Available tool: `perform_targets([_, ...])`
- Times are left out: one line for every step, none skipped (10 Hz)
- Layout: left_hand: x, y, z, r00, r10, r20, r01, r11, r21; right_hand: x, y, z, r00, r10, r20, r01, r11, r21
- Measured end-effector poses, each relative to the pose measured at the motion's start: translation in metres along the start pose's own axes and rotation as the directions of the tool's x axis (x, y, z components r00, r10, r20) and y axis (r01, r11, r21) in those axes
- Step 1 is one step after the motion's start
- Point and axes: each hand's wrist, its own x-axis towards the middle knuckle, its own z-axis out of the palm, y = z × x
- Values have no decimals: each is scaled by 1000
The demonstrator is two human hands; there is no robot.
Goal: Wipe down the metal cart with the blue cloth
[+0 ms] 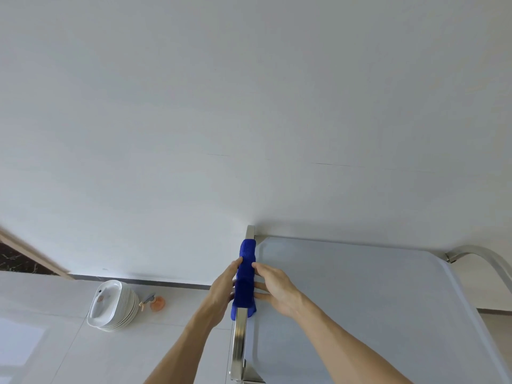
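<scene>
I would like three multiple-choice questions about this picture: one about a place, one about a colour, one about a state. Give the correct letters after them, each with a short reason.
1. Where is the blue cloth?
A. Wrapped over the cart's left side rail
B. Lying flat in the middle of the cart top
C. On the floor next to the plates

2. What colour is the small bottle on the floor beside the stack of white plates?
A. Green
B. Orange
C. Black

3. What are the hands doing?
A. Both hang free, away from the cloth
B. Only the right hand touches the cloth
C. Both hold the cloth, one on each side

Answers:
1 A: the cloth covers part of the metal rail.
2 B: its body is orange.
3 C: the left hand and right hand press the cloth from both sides.
</scene>
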Motion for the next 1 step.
perform_targets([4,-5,-4,983,153,-102,-129,969,210,-10,-1,-6,999,-48,-18,47,996,-75])
